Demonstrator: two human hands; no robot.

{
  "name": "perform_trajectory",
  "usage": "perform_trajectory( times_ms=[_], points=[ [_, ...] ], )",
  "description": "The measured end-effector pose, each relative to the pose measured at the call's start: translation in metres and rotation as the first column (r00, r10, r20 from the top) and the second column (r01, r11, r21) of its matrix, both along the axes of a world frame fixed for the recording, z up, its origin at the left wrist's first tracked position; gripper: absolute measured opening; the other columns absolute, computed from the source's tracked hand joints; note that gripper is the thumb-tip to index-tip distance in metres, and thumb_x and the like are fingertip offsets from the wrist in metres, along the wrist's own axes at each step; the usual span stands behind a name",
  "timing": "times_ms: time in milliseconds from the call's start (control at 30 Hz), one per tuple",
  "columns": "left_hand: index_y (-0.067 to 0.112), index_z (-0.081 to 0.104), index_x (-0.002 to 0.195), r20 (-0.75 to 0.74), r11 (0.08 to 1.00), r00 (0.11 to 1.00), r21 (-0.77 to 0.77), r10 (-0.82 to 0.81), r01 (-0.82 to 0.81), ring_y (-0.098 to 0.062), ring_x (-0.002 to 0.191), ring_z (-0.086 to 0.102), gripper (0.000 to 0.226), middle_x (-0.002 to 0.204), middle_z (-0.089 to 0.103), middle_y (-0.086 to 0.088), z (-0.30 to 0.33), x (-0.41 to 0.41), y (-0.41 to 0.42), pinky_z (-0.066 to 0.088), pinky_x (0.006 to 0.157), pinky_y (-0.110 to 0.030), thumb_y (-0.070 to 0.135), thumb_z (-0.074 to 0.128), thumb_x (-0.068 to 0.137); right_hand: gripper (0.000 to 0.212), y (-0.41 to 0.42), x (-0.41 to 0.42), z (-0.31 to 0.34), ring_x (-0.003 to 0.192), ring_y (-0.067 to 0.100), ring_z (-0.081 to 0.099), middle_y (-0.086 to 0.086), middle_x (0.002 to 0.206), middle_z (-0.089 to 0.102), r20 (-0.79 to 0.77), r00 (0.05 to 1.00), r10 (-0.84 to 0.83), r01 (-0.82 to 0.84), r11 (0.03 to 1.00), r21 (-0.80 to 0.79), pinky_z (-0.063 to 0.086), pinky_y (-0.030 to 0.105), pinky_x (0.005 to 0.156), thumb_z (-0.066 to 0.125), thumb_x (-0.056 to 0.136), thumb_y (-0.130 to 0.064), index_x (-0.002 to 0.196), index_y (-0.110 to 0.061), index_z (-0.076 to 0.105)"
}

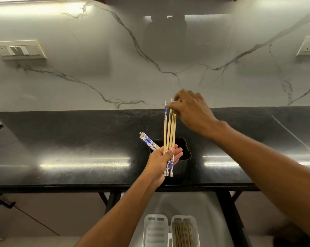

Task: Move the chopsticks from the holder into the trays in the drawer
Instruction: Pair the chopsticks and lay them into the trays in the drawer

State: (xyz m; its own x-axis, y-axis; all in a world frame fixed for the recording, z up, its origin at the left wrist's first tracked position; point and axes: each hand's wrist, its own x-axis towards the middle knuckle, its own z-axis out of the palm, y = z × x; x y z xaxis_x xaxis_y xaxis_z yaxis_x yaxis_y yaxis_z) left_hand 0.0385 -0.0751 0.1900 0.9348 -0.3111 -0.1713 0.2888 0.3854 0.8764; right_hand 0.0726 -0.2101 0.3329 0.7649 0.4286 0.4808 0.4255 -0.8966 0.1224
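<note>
My left hand [164, 160] grips a bundle of several wooden chopsticks [169, 132] with blue-and-white patterned ends, held upright over the black square holder [184, 154] on the counter. My right hand [191, 109] pinches the upper ends of that bundle. Two more patterned chopsticks [148, 140] lean out of the holder's left side. Below the counter the drawer [200, 204] is open. It holds two white slotted trays: the left tray [155, 230] looks bare, the right tray [184, 230] holds several chopsticks.
The black stone counter [79, 139] runs the full width, backed by a marble-look wall [115, 68] with switch plates at left [19, 49] and right [309, 46]. A cabinet handle [1, 202] shows at lower left.
</note>
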Motion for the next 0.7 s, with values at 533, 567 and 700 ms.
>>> perform_trajectory(
  times_ms=[533, 567, 700],
  points=[
    [0.011, 0.064, 0.11, -0.027, 0.994, 0.993, -0.014, -0.113, 0.113, -0.022, 0.106, 0.069, 0.019, 0.107, 0.074, -0.009, -0.009, -0.004, 0.019, 0.057, 0.086, -0.031, 0.015, 0.054, 0.095, 0.021, -0.003, 0.033, 0.052, 0.113, 0.027, 0.052, 0.007, 0.111, 0.061, 0.086, 0.995, 0.058, -0.011, 0.884, -0.468, 0.037, 0.048, 0.103, 0.069, 0.082, -0.027, 0.103, -0.022, 0.07],
    [0.01, 0.063, 0.11, -0.049, 0.996, 0.995, -0.037, -0.087, 0.085, -0.022, 0.105, 0.069, 0.019, 0.107, 0.074, -0.009, -0.01, -0.003, 0.02, 0.057, 0.084, -0.031, 0.015, 0.053, 0.095, 0.02, -0.011, 0.033, 0.055, 0.105, 0.026, 0.053, 0.006, 0.103, 0.061, 0.128, 0.991, 0.037, 0.018, 0.915, -0.403, 0.04, 0.045, 0.097, 0.068, 0.084, -0.027, 0.103, -0.02, 0.071],
    [0.008, 0.062, 0.112, -0.124, 0.985, 0.992, -0.174, -0.007, -0.015, -0.024, 0.104, 0.069, 0.021, 0.108, 0.073, -0.011, -0.007, 0.002, 0.022, 0.058, 0.083, -0.035, 0.013, 0.051, 0.096, 0.018, -0.032, 0.018, 0.044, 0.075, 0.013, 0.056, 0.005, 0.089, 0.069, -0.011, 0.996, -0.091, 0.092, 0.985, 0.146, 0.043, 0.023, 0.073, 0.062, 0.09, -0.02, 0.104, -0.014, 0.072]
  ],
)
